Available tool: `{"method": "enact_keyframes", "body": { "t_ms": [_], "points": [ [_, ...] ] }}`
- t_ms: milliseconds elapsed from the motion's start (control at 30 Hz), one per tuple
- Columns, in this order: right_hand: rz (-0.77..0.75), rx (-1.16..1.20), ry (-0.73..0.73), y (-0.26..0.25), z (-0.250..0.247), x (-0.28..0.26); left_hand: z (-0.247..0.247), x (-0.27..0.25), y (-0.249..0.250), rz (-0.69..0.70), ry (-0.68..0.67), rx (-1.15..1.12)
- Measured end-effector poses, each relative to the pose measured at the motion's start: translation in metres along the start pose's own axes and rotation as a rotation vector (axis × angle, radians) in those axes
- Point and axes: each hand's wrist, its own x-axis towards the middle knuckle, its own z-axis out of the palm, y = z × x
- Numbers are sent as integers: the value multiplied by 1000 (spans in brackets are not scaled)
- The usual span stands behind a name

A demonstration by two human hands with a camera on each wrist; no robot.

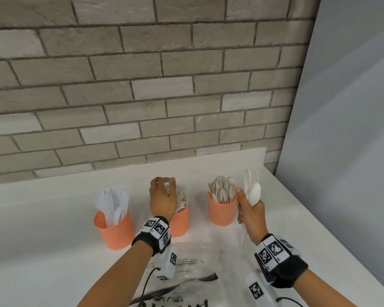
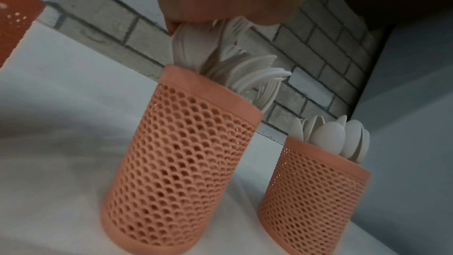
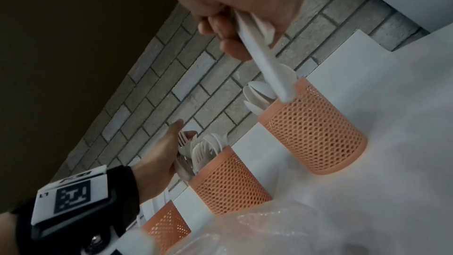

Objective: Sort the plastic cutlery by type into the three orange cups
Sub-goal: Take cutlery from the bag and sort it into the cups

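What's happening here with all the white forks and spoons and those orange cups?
A person is sorting plastic cutlery into three orange cups on a white counter. The left cup holds knives, the middle cup forks, the right cup spoons. The left hand pinches forks at the top of the middle cup, while the right hand grips a bunch of spoons beside the spoon cup. An emptied plastic bag lies in front.

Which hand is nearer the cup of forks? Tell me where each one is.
Left. The left hand is right over the cup of forks, fingers among the forks. The right hand holds spoons beside the cup of spoons.
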Motion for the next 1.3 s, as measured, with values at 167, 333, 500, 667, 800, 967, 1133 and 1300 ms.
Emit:
{"method": "enact_keyframes", "body": {
  "t_ms": [167,333,500,667,800,967,1133,1300],
  "points": [
    [-97,-7,-27,0,0,0,3,-5,1,85,-215,307],
    [-139,-19,-11,1,0,6,6,-9,8,118,-250,536],
    [-13,-9,-47,0,1,9,9,-11,13,99,-334,724],
    [102,71,-107,-8,0,7,11,-11,16,90,-370,748],
    [61,33,-118,-12,0,3,11,-13,20,51,-372,760],
    [-67,-26,-78,-12,-4,7,15,-11,19,40,-433,761],
    [-85,-8,-11,-13,-10,20,10,-2,25,-55,-483,625],
    [-59,61,71,-30,-8,37,-21,-3,53,21,-385,249]
  ]
}}
